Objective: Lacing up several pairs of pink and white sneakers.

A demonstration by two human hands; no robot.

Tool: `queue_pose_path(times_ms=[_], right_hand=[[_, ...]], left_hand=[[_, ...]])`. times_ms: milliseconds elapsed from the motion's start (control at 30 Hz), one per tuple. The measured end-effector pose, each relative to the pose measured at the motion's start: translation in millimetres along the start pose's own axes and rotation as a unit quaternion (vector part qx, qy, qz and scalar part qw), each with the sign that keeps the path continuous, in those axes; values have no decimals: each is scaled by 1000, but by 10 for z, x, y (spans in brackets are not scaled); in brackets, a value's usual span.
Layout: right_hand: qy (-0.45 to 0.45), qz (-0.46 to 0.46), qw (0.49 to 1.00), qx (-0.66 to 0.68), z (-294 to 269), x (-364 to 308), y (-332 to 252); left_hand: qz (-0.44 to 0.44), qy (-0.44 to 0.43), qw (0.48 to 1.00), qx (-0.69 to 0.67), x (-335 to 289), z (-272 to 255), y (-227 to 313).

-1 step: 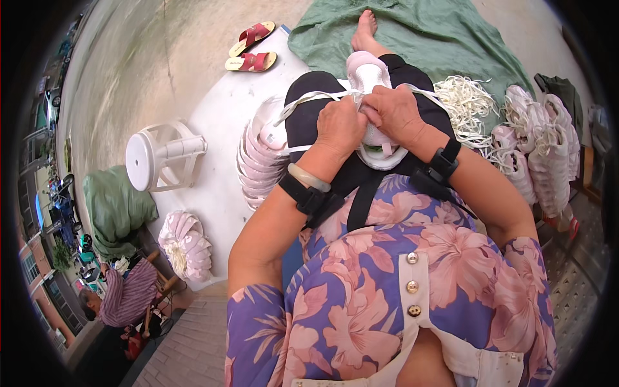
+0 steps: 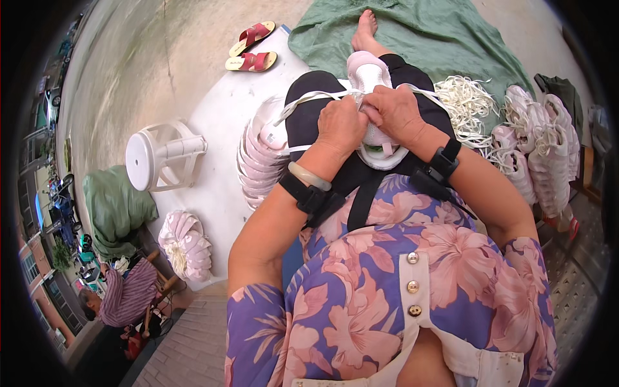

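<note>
A pale pink and white sneaker [image 2: 372,72] lies across my lap, its toe pointing away from me. My left hand [image 2: 342,122] is closed in a pinch over the lacing area, gripping the white shoelace [image 2: 316,98]. Beside it, my right hand [image 2: 396,113] is bent and closed at the same place, its fingertips on the lace and touching the upper. Lace ends run out to both sides over my dark trousers. The knuckles hide the eyelets and the exact hold. The heel opening [image 2: 382,158] faces my body.
To my left stand a row of nested pale pink shoe pieces [image 2: 253,161], a white plastic stool [image 2: 166,155] and a pink bundle [image 2: 185,245]. Loose white laces [image 2: 465,106] and stacked sneakers [image 2: 538,145] lie right. Red sandals [image 2: 255,61] are ahead. A person [image 2: 129,293] sits far left.
</note>
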State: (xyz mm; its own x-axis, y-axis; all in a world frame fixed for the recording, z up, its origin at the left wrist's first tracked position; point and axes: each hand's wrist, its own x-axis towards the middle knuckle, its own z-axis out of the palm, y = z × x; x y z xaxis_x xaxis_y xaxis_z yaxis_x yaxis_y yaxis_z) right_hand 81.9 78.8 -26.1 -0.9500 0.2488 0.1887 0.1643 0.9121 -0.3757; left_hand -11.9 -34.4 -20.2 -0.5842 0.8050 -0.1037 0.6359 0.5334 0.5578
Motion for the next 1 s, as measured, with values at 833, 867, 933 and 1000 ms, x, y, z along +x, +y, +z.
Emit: queue_pose_path(times_ms=[833, 867, 933, 1000], right_hand=[[127, -64, 990, 26, 221, -81, 191], [124, -68, 990, 30, 227, -80, 194], [124, -69, 989, 42, 242, -72, 183], [118, -64, 990, 33, 224, -82, 203]], left_hand=[[66, 17, 997, 17, 36, 45, 118], [68, 17, 997, 17, 31, 52, 126], [63, 18, 998, -1, 31, 46, 122], [64, 17, 998, 2, 34, 60, 124]])
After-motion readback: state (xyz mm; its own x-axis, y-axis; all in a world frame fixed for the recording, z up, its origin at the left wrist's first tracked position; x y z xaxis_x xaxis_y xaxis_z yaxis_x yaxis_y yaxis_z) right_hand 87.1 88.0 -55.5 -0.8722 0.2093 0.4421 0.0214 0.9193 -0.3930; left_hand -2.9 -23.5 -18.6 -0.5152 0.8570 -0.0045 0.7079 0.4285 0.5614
